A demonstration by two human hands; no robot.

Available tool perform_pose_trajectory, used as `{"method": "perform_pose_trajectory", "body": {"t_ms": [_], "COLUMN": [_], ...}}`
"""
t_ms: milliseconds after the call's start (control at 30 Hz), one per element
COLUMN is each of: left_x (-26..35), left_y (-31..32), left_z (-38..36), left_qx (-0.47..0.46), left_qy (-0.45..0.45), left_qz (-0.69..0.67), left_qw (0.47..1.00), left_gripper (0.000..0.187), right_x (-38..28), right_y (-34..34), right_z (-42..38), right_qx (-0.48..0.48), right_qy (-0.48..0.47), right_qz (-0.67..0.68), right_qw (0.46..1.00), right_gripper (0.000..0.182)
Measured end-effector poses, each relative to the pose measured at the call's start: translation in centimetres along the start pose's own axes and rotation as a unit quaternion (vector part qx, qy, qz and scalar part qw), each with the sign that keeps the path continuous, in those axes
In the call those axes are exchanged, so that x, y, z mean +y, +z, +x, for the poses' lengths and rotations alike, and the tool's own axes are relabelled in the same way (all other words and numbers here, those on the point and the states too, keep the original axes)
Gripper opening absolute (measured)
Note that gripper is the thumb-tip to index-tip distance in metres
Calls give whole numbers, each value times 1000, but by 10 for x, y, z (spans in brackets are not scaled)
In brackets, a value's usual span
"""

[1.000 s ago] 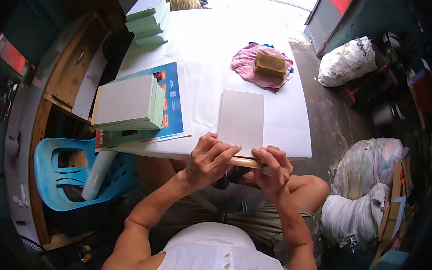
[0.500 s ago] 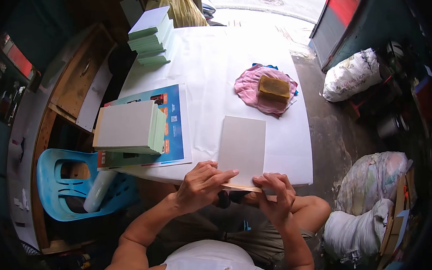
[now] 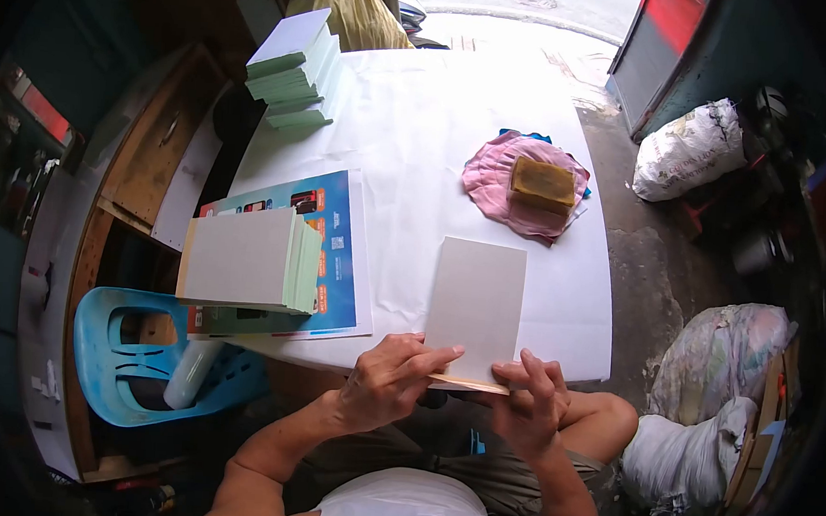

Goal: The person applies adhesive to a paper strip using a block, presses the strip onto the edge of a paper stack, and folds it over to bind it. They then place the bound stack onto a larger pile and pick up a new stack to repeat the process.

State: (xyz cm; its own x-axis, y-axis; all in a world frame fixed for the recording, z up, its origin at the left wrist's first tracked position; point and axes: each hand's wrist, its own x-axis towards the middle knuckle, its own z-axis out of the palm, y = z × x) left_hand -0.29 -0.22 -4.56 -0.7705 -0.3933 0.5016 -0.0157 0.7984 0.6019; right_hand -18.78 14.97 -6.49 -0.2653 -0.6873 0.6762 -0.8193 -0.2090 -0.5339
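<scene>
A grey-covered paper pad [image 3: 476, 304] lies at the near edge of the white-covered table, its short near edge reaching the border and showing a light tan strip. My left hand [image 3: 392, 375] grips its near left corner, with the index finger extended over the cover. At the near right corner, my right hand [image 3: 529, 398] has curled fingers on top; its thumb is mostly hidden. Left of the pad, a stack of similar grey-topped pads [image 3: 238, 255] with green edges sits on a blue printed poster [image 3: 339, 263].
Farther back on the table [image 3: 410, 154] stand stacked green-edged pads [image 3: 297, 66]. A brown block [image 3: 542, 185] rests on a pink cloth [image 3: 490, 173] at the right. A blue plastic chair [image 3: 108, 372] is at the left; filled sacks [image 3: 689, 152] line the right side.
The whole view has shifted slightly, with table items appearing a little farther right and lower. Both hands keep their hold on the pad, which looks slightly more turned.
</scene>
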Motion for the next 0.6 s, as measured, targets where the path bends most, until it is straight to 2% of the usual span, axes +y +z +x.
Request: {"method": "perform_pose_trajectory", "body": {"t_ms": [133, 233, 333, 467, 600], "left_x": [1, -2, -1, 4, 12], "left_y": [-14, -20, -22, -10, 1], "left_z": [4, 6, 8, 9, 12], "left_qx": [-52, -73, -73, -26, 17], "left_qy": [-70, -78, -101, -150, -145], "left_qz": [-81, -161, -176, -175, -135], "left_qw": [993, 981, 976, 973, 980], "left_gripper": [66, 71, 73, 77, 79], "right_x": [0, 3, 8, -7, -12], "right_y": [-9, -15, -9, 7, 12], "right_z": [4, 3, -1, 4, 3], "right_qx": [-33, -59, -38, 16, 17], "right_qy": [-3, 5, 20, 70, 91], "right_qz": [10, 26, 60, 39, 14], "right_qw": [999, 998, 997, 997, 996], "right_gripper": [75, 82, 92, 107, 107]}}
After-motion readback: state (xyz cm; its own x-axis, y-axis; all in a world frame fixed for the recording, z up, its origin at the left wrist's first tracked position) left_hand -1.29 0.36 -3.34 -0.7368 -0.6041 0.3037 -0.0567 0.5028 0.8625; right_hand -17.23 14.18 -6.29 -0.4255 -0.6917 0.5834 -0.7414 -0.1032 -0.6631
